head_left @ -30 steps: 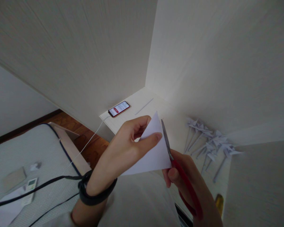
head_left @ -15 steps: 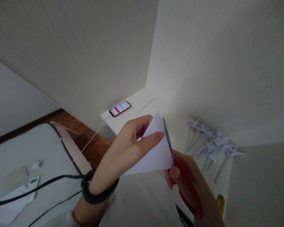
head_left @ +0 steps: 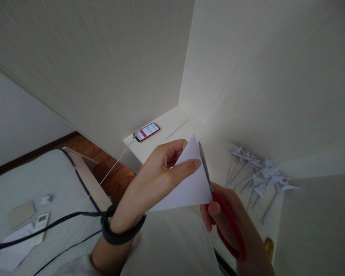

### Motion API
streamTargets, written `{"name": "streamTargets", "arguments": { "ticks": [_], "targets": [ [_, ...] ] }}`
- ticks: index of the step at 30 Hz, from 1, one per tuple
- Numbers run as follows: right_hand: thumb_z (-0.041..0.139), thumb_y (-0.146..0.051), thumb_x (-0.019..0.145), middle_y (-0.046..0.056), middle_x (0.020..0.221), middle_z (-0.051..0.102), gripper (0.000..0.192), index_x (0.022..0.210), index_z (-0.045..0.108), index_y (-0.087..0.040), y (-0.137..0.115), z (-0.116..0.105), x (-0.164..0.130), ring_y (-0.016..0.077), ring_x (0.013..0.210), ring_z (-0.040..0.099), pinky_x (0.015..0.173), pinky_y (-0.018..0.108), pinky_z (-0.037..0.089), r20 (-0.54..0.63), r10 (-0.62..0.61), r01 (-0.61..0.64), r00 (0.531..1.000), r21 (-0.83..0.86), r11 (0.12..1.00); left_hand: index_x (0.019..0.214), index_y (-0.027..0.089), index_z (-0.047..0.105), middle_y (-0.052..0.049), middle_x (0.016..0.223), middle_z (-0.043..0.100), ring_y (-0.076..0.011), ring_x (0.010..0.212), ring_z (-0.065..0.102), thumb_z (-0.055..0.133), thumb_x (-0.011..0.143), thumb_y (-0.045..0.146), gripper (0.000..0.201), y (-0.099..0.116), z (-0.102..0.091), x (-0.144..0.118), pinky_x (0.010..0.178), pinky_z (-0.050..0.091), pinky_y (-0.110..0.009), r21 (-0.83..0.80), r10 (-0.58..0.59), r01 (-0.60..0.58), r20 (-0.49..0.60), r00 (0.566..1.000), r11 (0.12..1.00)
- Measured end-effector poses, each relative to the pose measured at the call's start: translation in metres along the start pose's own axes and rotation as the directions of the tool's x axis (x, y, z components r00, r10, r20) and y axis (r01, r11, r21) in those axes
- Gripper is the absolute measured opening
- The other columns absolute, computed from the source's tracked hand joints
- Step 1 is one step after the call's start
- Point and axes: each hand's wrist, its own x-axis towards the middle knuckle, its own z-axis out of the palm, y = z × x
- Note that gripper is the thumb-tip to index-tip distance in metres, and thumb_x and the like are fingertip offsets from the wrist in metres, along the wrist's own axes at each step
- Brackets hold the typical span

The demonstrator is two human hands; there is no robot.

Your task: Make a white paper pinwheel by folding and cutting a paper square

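The left hand (head_left: 158,172) holds a folded white paper triangle (head_left: 189,184) up in front of the body, its fingers (head_left: 189,165) clamped on the sheet — thumb across the near face, the others curled behind the upper edge. A dark band circles that wrist. The right hand (head_left: 232,222) grips red-handled scissors (head_left: 218,203), fingers closed through and around the handles; the grey blades run up along the paper's right edge, touching or just beside it, and whether they are parted I cannot tell.

Beyond the hands lies a white tabletop (head_left: 172,128) set in a corner of pale walls. A phone (head_left: 147,131) with a lit screen rests on its far left part, a white cable (head_left: 109,172) trailing off the edge towards the wooden floor. To the right — well apart from the phone — a cluster of paper pinwheels (head_left: 255,172) on thin sticks lies flat. At lower left, a bed (head_left: 31,176) carries a remote and scraps of paper.
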Motion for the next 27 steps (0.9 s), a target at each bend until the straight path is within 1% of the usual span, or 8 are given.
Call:
{"name": "streamTargets", "arguments": {
  "ticks": [4,5,6,9,14,17,22,27],
  "targets": [
    [0.053,-0.071,0.083,0.0,0.056,0.054,0.051,0.067,0.059,-0.023,0.003,-0.002,0.01,0.0142,0.047,0.05,0.043,0.024,0.039,0.042,0.06,-0.062,0.997,0.044,0.997,0.068,0.02,0.051,0.004,0.063,0.053,-0.012,0.056,0.052,0.063,0.078,0.026,0.016,0.0,0.0,0.0,0.05,0.038,-0.024,-0.004,0.011,-0.011,0.006,1.0,1.0],
    [0.053,-0.075,0.08,-0.001,0.053,0.051,0.055,0.063,0.057,-0.023,0.004,-0.003,0.013,0.0135,0.044,0.047,0.04,0.024,0.037,0.098,0.075,-0.081,0.992,0.062,0.995,0.068,0.02,0.051,0.004,0.063,0.052,-0.0119,0.057,0.052,0.063,0.078,0.025,0.016,0.0,0.0,0.0,0.05,0.037,-0.024,-0.005,0.014,-0.014,0.009,1.0,1.0],
    [0.053,-0.081,0.074,-0.002,0.048,0.049,0.06,0.059,0.053,-0.023,0.006,-0.004,0.017,0.0128,0.041,0.045,0.037,0.023,0.035,0.215,0.083,-0.102,0.973,0.078,0.992,0.068,0.02,0.051,0.004,0.063,0.051,-0.0118,0.057,0.052,0.062,0.078,0.025,0.016,0.0,0.0,0.0,0.051,0.037,-0.023,-0.007,0.016,-0.016,0.011,1.0,1.0],
    [0.053,-0.086,0.068,-0.004,0.041,0.043,0.066,0.052,0.047,-0.022,0.009,-0.005,0.025,0.0107,0.036,0.041,0.034,0.022,0.033,0.328,0.107,-0.142,0.938,0.084,0.986,0.07,0.019,0.052,0.004,0.064,0.051,-0.0115,0.057,0.052,0.062,0.079,0.025,0.016,0.0,0.0,0.0,0.051,0.037,-0.023,-0.014,0.013,-0.013,0.015,1.0,1.0],
    [0.049,-0.087,0.068,-0.001,0.045,0.05,0.065,0.056,0.05,-0.023,0.011,-0.007,0.026,0.0123,0.038,0.046,0.034,0.022,0.034,0.284,0.126,-0.144,0.951,0.042,0.989,0.071,0.019,0.053,0.004,0.064,0.051,-0.0116,0.057,0.054,0.062,0.08,0.025,0.014,0.0,0.0,-0.001,0.05,0.037,-0.023,-0.057,0.005,-0.004,0.023,1.0,0.998],
    [0.05,-0.086,0.068,-0.001,0.043,0.05,0.064,0.056,0.049,-0.024,0.014,-0.008,0.025,0.0126,0.036,0.045,0.032,0.022,0.034,0.28,0.109,-0.126,0.954,0.042,0.991,0.071,0.019,0.053,0.004,0.064,0.052,-0.0126,0.058,0.056,0.063,0.079,0.026,0.015,-0.001,0.0,-0.001,0.05,0.036,-0.023,-0.092,-0.012,0.016,0.034,0.999,0.996],
    [0.056,-0.085,0.066,-0.002,0.046,0.047,0.063,0.057,0.049,-0.023,0.022,-0.01,0.025,0.0118,0.039,0.044,0.033,0.021,0.034,0.273,0.062,-0.098,0.96,0.118,0.988,0.07,0.019,0.053,0.004,0.062,0.052,-0.0121,0.055,0.056,0.065,0.079,0.025,0.016,-0.002,0.001,-0.002,0.048,0.036,-0.022,-0.129,-0.031,0.036,0.041,0.999,0.991],
    [0.058,-0.081,0.069,-0.004,0.047,0.044,0.063,0.055,0.048,-0.02,0.03,-0.01,0.028,0.0087,0.04,0.036,0.036,0.02,0.03,0.181,-0.04,-0.004,0.983,0.237,0.972,0.072,0.018,0.055,0.004,0.065,0.056,-0.0109,0.053,0.055,0.067,0.076,0.021,0.013,-0.002,0.001,-0.003,0.048,0.038,-0.021,-0.185,-0.04,0.048,0.048,0.998,0.981]
  ]
}}
